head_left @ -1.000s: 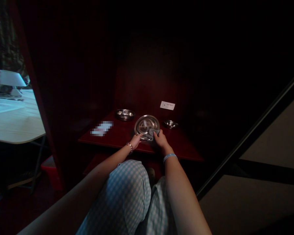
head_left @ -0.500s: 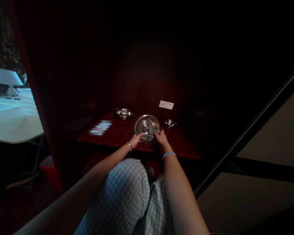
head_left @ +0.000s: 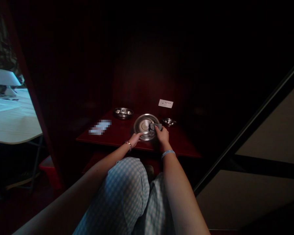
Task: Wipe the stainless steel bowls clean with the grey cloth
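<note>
A round steel basin (head_left: 145, 122) is tilted toward me at the front of the dark red shelf. My left hand (head_left: 135, 139) grips its lower left rim, thumb on the inside. In my right hand (head_left: 163, 134) is a bunched grey cloth (head_left: 156, 126), which lies against the right part of the basin's inner face. Behind to the left stands a wider steel bowl (head_left: 123, 113), or a few nested ones. A small steel bowl (head_left: 169, 122) sits just beyond my right hand.
The dark red shelf (head_left: 112, 137) has a blurred-out pale item (head_left: 100, 127) at its left. A white power socket (head_left: 166, 103) is on the back wall. My knees in checked cloth (head_left: 128, 176) are below the shelf edge. A lamp (head_left: 6, 78) stands on a pale table at far left.
My right hand has moved the cloth slightly up and to the right over the basin's inner face. My left hand keeps its hold on the rim.
</note>
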{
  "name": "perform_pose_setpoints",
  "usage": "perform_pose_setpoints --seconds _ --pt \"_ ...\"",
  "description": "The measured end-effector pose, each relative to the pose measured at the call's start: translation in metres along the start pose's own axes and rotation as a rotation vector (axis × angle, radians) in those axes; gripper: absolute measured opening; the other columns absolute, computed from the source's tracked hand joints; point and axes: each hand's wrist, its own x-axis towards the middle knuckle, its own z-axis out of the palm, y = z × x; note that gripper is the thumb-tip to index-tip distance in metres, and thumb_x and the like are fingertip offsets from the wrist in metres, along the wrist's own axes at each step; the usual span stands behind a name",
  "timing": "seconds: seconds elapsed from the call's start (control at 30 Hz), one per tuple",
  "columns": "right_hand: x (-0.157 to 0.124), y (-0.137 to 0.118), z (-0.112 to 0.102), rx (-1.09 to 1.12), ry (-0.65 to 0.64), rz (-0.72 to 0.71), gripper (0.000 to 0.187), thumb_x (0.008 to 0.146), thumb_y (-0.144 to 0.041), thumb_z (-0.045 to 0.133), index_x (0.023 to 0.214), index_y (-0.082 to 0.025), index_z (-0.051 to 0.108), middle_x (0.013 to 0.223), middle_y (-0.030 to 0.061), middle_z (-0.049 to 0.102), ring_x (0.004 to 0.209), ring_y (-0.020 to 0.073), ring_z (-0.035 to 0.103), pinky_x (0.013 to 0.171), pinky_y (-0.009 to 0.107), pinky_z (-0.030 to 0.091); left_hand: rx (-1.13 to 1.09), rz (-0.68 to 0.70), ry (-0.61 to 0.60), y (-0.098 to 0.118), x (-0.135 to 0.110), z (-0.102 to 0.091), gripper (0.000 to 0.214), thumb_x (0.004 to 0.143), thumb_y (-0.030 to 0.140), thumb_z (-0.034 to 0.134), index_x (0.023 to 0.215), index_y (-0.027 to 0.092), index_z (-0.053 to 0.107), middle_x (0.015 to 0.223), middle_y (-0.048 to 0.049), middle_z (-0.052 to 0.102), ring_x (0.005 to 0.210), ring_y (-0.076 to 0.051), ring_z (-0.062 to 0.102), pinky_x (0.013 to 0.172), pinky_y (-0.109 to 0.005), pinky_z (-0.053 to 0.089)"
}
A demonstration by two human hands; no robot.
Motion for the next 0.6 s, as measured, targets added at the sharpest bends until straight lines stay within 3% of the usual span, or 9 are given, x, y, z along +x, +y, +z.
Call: perform_pose_setpoints --seconds 0.33,0.6 --pt "-0.008 -0.004 -0.012 -0.252 -0.066 0.015 0.049 0.093 -0.052 0.049 0.120 -0.015 0.066 0.116 0.0205 0.069 0.108 0.0332 0.067 0.090 0.042 0.051 0.049 0.008 0.021 0.001 -0.001 0.000 0.005 0.072 0.015 0.068 0.076 0.012 0.067 0.066 -0.0072 0.074 0.075 -0.020 0.073 0.075 -0.029 0.056" --pt "0.001 0.012 -0.004 -0.114 -0.149 0.003 0.049 0.090 -0.054 0.054 0.113 -0.013 0.070 0.110 0.0174 0.072 0.104 0.0264 0.069 0.086 0.032 0.052 -0.014 0.016 0.000 0.003 -0.005 0.001 0.011 0.076 0.018 0.069 0.084 0.011 0.069 0.073 -0.0086 0.075 0.081 -0.022 0.073 0.078 -0.032 0.057"
